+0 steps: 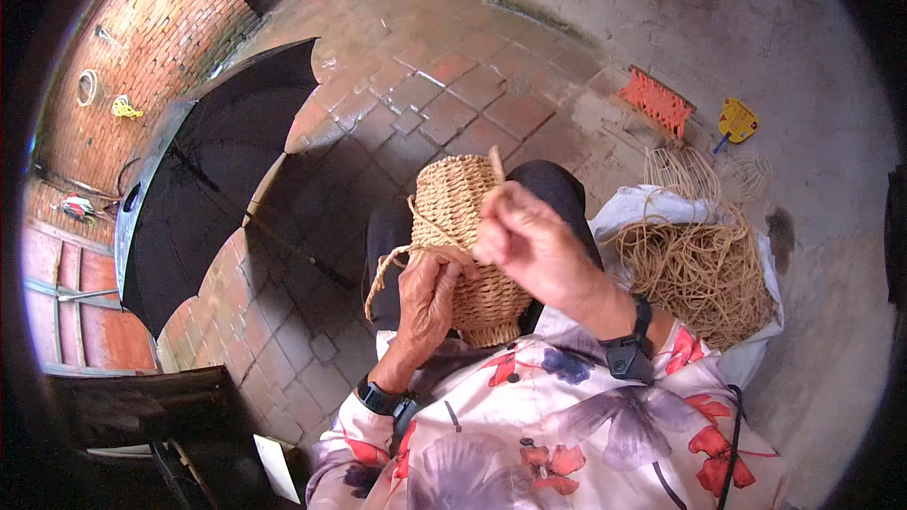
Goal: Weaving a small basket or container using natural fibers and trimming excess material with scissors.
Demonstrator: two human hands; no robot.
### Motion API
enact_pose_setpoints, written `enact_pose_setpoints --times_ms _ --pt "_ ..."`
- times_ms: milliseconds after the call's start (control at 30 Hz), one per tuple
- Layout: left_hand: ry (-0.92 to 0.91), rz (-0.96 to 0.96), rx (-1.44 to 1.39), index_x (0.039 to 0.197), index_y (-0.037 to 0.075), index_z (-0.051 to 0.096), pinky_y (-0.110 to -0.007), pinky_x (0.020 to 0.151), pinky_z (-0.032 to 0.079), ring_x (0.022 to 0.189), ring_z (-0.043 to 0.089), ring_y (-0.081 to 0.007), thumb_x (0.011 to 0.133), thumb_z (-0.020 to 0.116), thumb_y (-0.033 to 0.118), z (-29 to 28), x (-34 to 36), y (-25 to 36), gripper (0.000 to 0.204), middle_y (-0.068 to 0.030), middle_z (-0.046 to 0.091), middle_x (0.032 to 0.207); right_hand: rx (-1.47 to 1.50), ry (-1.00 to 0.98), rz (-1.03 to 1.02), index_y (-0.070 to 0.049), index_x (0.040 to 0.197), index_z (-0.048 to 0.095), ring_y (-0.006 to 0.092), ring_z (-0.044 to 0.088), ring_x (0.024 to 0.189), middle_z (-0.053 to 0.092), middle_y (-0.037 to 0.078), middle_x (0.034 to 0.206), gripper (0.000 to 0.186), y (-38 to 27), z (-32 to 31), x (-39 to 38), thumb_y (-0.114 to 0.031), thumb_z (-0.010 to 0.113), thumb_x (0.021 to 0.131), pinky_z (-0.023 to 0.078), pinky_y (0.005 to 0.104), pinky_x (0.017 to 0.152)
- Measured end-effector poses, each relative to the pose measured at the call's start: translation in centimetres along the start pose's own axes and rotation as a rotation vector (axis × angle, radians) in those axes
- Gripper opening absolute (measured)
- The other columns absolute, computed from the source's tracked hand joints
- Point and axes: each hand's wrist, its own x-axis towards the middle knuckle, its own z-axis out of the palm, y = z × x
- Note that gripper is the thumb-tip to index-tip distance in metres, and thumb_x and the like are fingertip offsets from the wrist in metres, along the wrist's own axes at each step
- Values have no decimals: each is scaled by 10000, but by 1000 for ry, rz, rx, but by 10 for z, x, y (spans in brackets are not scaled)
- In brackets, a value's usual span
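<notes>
A tan woven basket (449, 194), shaped like a vase with a narrow neck, lies in my lap between my knees. Against its left side my left hand (427, 295) is closed, thumb and fingers pinching a twisted straw cord (389, 264). The cord's loose length curls down to the left, and part of it crosses the weave. My right hand (531, 241), slightly blurred, is raised over the basket's right side. Its fingers pinch a short tan stick-like piece (496, 165) pointing up; its lower part is hidden by the fingers.
To my right, a white sack (652, 203) holds a heap of tan cord (704, 274). An open black umbrella (222, 175) rests on the brick floor at left. An orange rack (657, 102) and a yellow fan-shaped paddle (737, 120) stand by the grey wall.
</notes>
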Motion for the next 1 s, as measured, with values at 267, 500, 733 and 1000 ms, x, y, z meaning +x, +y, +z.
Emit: enact_pose_setpoints --times_ms 267,500,733,1000 --pt "-47 -44 -105 852 24 542 -304 717 411 754 542 -180 954 464 59 -2 0 -1 133 -57 604 787 -154 77 24 -71 979 508 96 397 545 423 -5 635 183 -12 -11 4 -244 448 990 348 244 537" --pt "6 -93 -169 858 7 523 -258 659 424 672 530 -118 958 463 54 2 8 -1 125 -54 561 756 -141 41 57 -73 944 515 39 271 475 306 -71 558 182 -4 -27 6 -233 444 994 249 206 465" --pt "-12 -152 -194 879 -7 547 -238 661 424 685 529 -99 962 470 68 2 12 -4 135 -44 565 740 -226 132 27 -58 914 512 28 235 445 271 -88 536 196 -2 -34 6 -241 480 979 238 201 441" --pt "-41 62 112 878 -32 611 -336 650 462 705 608 -260 826 574 34 2 10 4 92 -130 601 740 -762 -435 -132 -1 913 602 140 587 761 606 55 789 140 -24 10 -2 -127 542 909 471 277 725"
